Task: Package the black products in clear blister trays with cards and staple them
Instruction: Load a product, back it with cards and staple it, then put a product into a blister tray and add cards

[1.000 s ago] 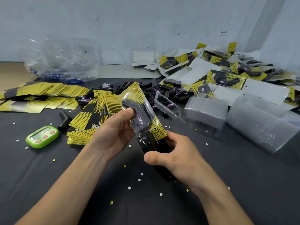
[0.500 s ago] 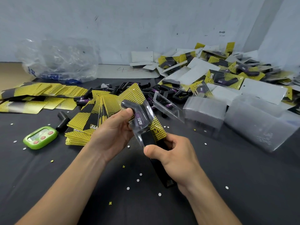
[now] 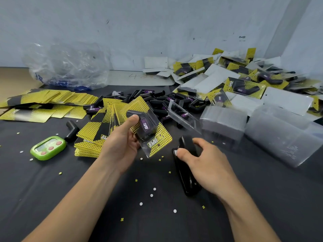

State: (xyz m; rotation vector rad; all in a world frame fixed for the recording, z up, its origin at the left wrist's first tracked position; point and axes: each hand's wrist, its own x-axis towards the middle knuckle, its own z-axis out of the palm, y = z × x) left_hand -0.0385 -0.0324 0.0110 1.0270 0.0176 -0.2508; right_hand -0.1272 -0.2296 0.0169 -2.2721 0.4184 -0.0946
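Observation:
My left hand (image 3: 122, 145) grips an assembled pack (image 3: 148, 130): a clear blister tray with a black product over a yellow and black card. The thumb presses on the product's top. My right hand (image 3: 206, 163) grips a black stapler (image 3: 185, 173) low over the dark table, a little to the right of the pack and apart from it. Behind the pack lies a fanned stack of yellow cards (image 3: 94, 135) and a heap of loose black products (image 3: 157, 100). One empty clear tray (image 3: 183, 116) leans on that heap.
Stacks of clear trays (image 3: 223, 123) stand at the right, with a bigger stack (image 3: 286, 135) beside them. Finished packs (image 3: 244, 81) pile up at the back right. A green timer (image 3: 48, 148), more cards (image 3: 43, 102) and a plastic bag (image 3: 68, 65) are at the left. Paper punch-outs dot the cloth.
The stapler has come off the pack's lower edge and moved right and down with my right hand. My left hand still holds the pack, now tilted flatter.

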